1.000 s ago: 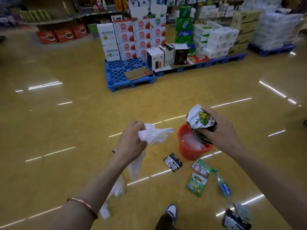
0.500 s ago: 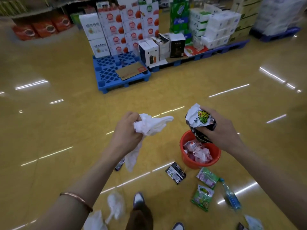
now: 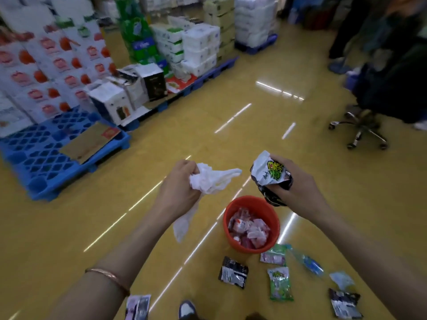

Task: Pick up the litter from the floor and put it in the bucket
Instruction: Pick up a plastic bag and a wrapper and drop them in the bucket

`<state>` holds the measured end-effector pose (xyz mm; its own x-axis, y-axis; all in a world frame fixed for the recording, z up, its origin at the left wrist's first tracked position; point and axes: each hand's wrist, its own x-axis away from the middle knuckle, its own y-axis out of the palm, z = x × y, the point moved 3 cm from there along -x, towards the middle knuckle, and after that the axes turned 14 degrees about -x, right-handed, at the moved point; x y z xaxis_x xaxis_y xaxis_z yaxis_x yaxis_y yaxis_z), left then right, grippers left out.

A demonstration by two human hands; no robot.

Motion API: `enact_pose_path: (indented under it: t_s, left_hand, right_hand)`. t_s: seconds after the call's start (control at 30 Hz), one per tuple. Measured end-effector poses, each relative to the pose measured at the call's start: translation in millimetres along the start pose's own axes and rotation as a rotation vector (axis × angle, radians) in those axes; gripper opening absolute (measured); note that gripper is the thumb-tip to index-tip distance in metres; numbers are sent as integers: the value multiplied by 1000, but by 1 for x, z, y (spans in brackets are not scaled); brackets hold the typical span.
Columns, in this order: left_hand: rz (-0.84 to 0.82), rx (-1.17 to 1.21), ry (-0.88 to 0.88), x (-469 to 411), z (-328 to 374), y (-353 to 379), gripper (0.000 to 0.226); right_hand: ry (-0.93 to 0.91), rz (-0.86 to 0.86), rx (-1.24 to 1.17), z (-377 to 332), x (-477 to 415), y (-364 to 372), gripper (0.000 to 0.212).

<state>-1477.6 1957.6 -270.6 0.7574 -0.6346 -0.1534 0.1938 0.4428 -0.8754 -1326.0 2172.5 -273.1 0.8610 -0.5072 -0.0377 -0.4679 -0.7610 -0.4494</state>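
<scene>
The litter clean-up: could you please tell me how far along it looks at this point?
Partly done. The red bucket already holds several crumpled wrappers. In hand: the left hand grips a white plastic bag, and the right hand a crumpled snack packet, above the bucket but not yet dropped. Left on the floor: a black packet, two green packets, a blue plastic bottle, and more near the frame edges.

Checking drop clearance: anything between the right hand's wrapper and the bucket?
Nothing in the head view. The wrapper in the right hand hangs by the bucket's far rim, apparently with only air between.
</scene>
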Motion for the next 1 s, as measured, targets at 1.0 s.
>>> enact_pose_path:
  t_s: [1.0]
  left_hand:
    - [-442, 40, 333, -178, 130, 237, 35]
  right_hand:
    - [349, 447, -221, 197, -31, -94, 57]
